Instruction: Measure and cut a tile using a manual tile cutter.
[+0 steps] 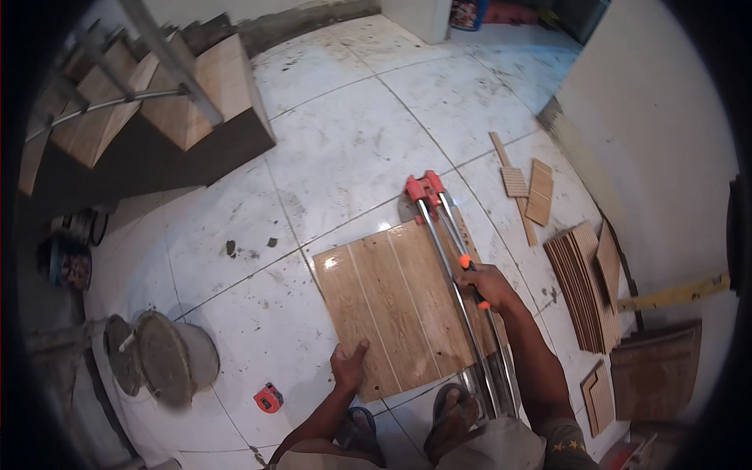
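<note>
Pale trousers [501,445] lie closest, between five and seven o'clock. Beneath spreads a white tiled floor [337,172], smudged with brown dirt; a pale wall [654,133] rises at two o'clock and a staircase [227,78] with wood-look treads at ten. Just below centre, at six, is the wood-look tile [384,305], a tile cutter [445,266] running over its right side. A tile stack [581,290] sits past three, a grey-smeared bucket [192,356] at eight. Near the stack, a yellow strip [674,294] bears marks too blurred to read; gold stars adorn the sleeve [562,436] near five. At four, the right hand [489,285] clasps the cutter's black-and-orange handle [465,261]; between six and seven, the left hand [348,368] grasps the tile's edge, thumb on top. A red tape measure [269,398] lies at seven, its marking illegible.
</note>
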The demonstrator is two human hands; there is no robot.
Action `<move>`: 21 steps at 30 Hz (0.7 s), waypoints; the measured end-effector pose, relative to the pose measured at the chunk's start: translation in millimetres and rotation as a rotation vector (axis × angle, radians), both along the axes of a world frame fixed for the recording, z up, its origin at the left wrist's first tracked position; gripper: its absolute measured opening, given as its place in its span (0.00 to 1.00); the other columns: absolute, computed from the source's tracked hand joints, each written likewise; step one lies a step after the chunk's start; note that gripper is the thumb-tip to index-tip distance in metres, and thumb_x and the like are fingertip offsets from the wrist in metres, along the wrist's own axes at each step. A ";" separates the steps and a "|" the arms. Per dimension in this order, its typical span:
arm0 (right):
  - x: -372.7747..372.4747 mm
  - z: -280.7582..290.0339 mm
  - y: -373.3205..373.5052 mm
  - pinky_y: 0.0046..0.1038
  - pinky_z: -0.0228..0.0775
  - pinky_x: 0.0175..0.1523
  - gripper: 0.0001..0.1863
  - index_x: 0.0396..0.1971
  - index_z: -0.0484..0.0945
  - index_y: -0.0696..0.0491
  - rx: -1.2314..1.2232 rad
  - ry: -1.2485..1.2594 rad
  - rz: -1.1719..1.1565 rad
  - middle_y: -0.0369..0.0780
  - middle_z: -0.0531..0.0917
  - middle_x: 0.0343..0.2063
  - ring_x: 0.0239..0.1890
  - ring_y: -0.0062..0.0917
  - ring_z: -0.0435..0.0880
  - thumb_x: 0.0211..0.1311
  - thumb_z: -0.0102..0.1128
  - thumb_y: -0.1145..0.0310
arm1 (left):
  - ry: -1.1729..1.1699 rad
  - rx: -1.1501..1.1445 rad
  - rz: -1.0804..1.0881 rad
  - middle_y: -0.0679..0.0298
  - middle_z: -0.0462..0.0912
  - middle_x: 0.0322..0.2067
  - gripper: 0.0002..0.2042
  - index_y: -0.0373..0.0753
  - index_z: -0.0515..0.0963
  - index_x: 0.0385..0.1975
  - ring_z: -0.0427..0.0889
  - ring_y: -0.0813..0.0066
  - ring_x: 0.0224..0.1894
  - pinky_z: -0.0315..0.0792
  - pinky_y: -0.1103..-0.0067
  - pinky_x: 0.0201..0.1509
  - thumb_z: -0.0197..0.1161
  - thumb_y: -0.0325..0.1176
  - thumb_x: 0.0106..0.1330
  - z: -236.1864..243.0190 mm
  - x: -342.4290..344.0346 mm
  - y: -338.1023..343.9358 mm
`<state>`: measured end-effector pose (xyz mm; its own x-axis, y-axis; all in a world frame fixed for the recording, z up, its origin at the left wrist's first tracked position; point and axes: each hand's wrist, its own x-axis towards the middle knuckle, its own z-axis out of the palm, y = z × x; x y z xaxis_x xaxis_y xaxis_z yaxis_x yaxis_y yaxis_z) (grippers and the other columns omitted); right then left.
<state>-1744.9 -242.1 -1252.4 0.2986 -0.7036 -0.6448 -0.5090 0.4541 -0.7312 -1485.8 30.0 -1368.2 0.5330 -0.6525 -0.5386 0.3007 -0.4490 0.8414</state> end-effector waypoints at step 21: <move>-239.9 107.6 298.7 0.34 0.74 0.54 0.25 0.52 0.82 0.55 0.582 0.543 0.582 0.46 0.87 0.46 0.48 0.31 0.86 0.60 0.61 0.53 | -0.022 -0.009 -0.013 0.54 0.85 0.43 0.21 0.28 0.74 0.48 0.83 0.69 0.42 0.76 0.74 0.50 0.72 0.36 0.63 14.1 2.6 -2.5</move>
<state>-1984.8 56.6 -1144.7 0.0582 -0.0702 -0.9958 -0.9677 0.2411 -0.0736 -1483.1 27.5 -1354.2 0.5363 -0.6643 -0.5206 0.2760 -0.4449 0.8520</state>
